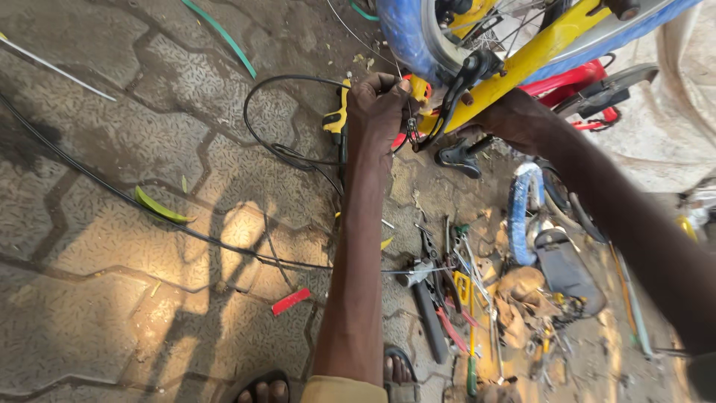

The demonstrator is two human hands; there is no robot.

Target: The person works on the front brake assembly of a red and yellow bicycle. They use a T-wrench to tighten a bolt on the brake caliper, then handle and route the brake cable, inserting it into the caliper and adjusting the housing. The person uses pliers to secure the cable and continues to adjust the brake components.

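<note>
Working on a small bicycle with a yellow frame (522, 60) and a blue tyre (403, 37), the person reaches forward with both arms. The left hand (377, 112) is closed, with the fingertips pinched on something thin at the black brake arm (455, 89); it looks like the end of a thin wire, but the piece is too small to be sure. The right hand (514, 119) goes behind the yellow frame, just beside the brake arm. Its fingers are hidden there, so I cannot tell if it grips something or only rests on the frame.

A black cable (276, 112) makes a loop on the paved ground (112, 224) to the left of the left hand and runs toward the brake. It lies loose, not pulled straight, so my judgement is that the cable work at the brake is in the middle and not finished: the cable is at the brake, but it seems not yet tight or cut to length.

Under the arms, many tools (447, 291) lie spread out on the ground: pliers, screwdrivers and a yellow piece among them. They lie untouched, well apart from both hands. A black saddle (567, 269) and another blue tyre (522, 209) lie near the tools, so some parts are possibly still off the bicycle. A small red piece (291, 301) lies alone near the person's foot.
</note>
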